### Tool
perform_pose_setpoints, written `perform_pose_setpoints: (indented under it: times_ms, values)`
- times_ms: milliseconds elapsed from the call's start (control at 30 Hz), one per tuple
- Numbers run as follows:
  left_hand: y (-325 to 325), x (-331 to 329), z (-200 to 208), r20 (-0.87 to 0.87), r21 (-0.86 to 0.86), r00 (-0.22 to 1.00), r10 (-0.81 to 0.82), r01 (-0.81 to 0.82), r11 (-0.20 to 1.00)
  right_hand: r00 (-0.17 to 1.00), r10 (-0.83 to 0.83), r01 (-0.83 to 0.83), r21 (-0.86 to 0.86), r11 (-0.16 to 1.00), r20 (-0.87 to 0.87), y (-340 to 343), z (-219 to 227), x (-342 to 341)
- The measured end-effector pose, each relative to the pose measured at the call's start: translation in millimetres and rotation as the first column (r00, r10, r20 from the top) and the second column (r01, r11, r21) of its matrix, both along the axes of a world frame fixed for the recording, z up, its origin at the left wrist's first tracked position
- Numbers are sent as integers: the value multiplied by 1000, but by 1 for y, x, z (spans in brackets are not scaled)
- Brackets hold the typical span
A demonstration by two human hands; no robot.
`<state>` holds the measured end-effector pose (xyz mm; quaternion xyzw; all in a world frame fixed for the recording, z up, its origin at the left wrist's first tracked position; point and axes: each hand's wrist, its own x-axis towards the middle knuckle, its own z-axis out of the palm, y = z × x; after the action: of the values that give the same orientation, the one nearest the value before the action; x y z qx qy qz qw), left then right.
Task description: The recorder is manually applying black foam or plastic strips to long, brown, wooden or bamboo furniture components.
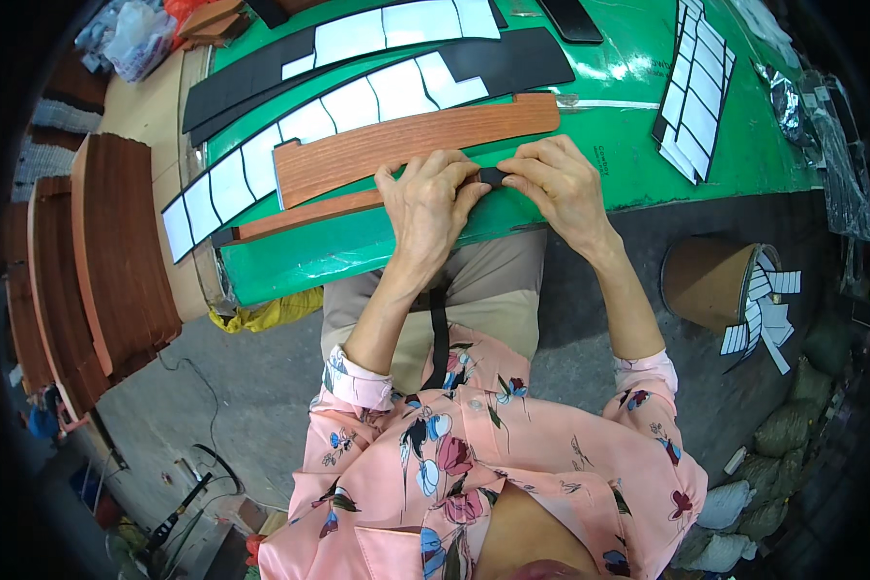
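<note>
Close to the table's near edge lies a narrow reddish-brown wooden strip [309, 215], with a black piece at its left end. My left hand [427, 198] grips the strip near its right end. There, a small black pad [492, 177] sits between my two hands. My right hand [558, 184] pinches this pad between thumb and fingers. Just beyond them rests a wider curved wooden board [411, 145] with notched ends. Behind that board is a curved black sheet [522, 63] partly covered with white-backed pieces [329, 108].
The table has a green covering [304, 256]. A phone [570, 19] and a strip of white-backed pieces [694, 92] lie on it. Stacked wooden boards [126, 251] stand at left. To the right, a brown bin [706, 280] overflows with white scraps [766, 304]; sacks [783, 430] lie beyond.
</note>
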<state>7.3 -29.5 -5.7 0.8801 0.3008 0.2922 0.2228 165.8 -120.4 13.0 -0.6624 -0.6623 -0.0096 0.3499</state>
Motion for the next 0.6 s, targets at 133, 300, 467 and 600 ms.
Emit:
perform_pose_setpoints:
  times_ms: [133, 300, 467, 600]
  values:
    - [0, 0, 0, 10, 4, 1000, -5, 5, 1000, 999, -17, 16, -8, 1000, -36, -3, -5, 7]
    - [-1, 1, -1, 29, 11, 1000, 8, -8, 1000, 994, -25, 23, -27, 999, -106, -4, -8, 3]
    - [-1, 1, 0, 17, -2, 1000, 10, -10, 1000, 994, -17, 15, -20, 1000, -105, -2, -9, 3]
    - [-1, 1, 0, 23, 4, 1000, 13, -13, 1000, 995, -12, 10, -20, 1000, -96, -1, -11, 4]
